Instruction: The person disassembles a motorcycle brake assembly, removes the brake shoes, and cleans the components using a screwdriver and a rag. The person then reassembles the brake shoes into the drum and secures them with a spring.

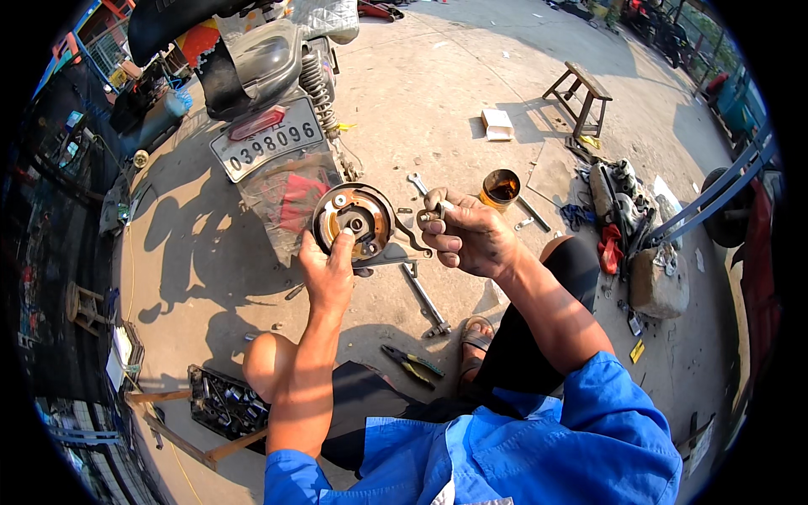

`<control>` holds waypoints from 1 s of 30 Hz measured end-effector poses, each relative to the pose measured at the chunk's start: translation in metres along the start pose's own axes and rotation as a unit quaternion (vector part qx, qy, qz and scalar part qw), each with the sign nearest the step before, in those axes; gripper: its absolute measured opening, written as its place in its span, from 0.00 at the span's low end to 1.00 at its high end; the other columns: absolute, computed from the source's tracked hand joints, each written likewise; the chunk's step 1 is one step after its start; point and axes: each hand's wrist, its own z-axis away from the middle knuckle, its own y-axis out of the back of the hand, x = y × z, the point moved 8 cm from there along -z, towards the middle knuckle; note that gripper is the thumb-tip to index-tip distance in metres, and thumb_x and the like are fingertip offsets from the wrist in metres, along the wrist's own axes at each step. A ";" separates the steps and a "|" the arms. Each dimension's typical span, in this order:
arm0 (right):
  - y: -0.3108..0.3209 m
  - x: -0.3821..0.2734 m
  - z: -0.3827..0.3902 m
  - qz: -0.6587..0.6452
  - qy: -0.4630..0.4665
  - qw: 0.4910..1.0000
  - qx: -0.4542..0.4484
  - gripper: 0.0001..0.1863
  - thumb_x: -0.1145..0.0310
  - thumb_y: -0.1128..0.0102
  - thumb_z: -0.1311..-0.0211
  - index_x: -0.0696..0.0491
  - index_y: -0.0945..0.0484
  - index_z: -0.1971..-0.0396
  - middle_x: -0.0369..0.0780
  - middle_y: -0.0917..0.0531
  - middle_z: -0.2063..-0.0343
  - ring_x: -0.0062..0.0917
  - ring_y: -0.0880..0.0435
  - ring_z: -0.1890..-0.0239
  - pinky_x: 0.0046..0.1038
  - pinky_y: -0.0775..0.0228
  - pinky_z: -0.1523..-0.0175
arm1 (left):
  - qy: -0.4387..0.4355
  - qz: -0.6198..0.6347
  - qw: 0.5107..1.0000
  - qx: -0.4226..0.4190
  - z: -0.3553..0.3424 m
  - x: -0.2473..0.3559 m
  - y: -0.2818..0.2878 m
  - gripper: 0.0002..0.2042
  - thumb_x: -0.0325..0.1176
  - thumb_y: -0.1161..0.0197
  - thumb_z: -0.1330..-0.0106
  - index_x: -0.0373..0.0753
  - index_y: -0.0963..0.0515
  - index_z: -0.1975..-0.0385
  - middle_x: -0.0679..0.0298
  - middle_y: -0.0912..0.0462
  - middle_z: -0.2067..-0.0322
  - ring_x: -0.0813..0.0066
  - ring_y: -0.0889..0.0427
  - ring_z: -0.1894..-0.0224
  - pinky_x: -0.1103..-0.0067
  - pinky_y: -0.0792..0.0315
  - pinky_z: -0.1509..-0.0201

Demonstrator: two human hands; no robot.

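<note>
My left hand [326,276] grips a round drum brake plate [373,204] by its lower left edge, the thumb lying over its face. Curved brake shoes are seated in the plate, and a dark lever arm [409,238] sticks out from its right side. Just right of it, my right hand [481,237] is closed, pinching a small metal part [439,210] between thumb and fingers. Its exact kind is too small to make out. The two hands are apart, held above the ground behind a motorbike [261,67].
Beyond my right hand stands a can of dark liquid [502,187]. A wrench [418,183], a long-handled socket tool [427,300] and pliers [411,367] lie on the concrete. A tool box [225,402] is at lower left, a wooden stool [581,97] at far right.
</note>
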 end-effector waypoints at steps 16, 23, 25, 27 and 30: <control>0.003 0.001 0.002 0.022 -0.010 0.998 0.050 0.14 0.58 0.42 0.26 0.54 0.23 0.56 0.32 0.27 0.68 0.14 0.32 0.73 0.18 0.35 0.72 | -0.003 0.018 1.000 -0.003 0.001 0.003 -0.003 0.13 0.23 0.39 0.33 0.27 0.25 0.50 0.59 0.16 0.56 0.77 0.18 0.57 0.79 0.23 0.51; 0.011 -0.003 0.005 0.145 0.019 0.981 0.125 0.15 0.61 0.44 0.25 0.57 0.21 0.52 0.33 0.25 0.67 0.15 0.32 0.74 0.21 0.33 0.72 | -0.001 -0.008 1.000 -0.005 0.001 0.001 -0.001 0.13 0.24 0.39 0.33 0.28 0.25 0.50 0.60 0.16 0.56 0.77 0.18 0.57 0.79 0.23 0.51; 0.008 -0.003 0.005 0.163 0.028 0.978 0.127 0.17 0.62 0.45 0.25 0.59 0.22 0.48 0.34 0.25 0.67 0.16 0.31 0.73 0.22 0.31 0.71 | 0.003 -0.013 1.000 -0.005 0.001 -0.001 0.001 0.13 0.24 0.39 0.33 0.29 0.24 0.50 0.60 0.16 0.56 0.77 0.18 0.57 0.78 0.24 0.50; 0.003 -0.003 0.005 0.176 0.036 0.975 0.128 0.20 0.62 0.45 0.24 0.62 0.23 0.43 0.34 0.25 0.67 0.16 0.31 0.72 0.23 0.29 0.70 | 0.000 -0.012 1.000 -0.004 0.001 -0.003 0.003 0.13 0.24 0.39 0.33 0.29 0.24 0.50 0.60 0.16 0.56 0.76 0.18 0.56 0.78 0.24 0.49; -0.002 -0.006 0.007 0.197 0.051 0.974 0.102 0.24 0.63 0.45 0.24 0.64 0.27 0.38 0.34 0.25 0.67 0.17 0.30 0.71 0.24 0.26 0.67 | 0.003 -0.002 1.000 -0.007 0.001 -0.004 0.001 0.13 0.24 0.40 0.33 0.29 0.24 0.50 0.60 0.16 0.55 0.76 0.18 0.55 0.77 0.25 0.47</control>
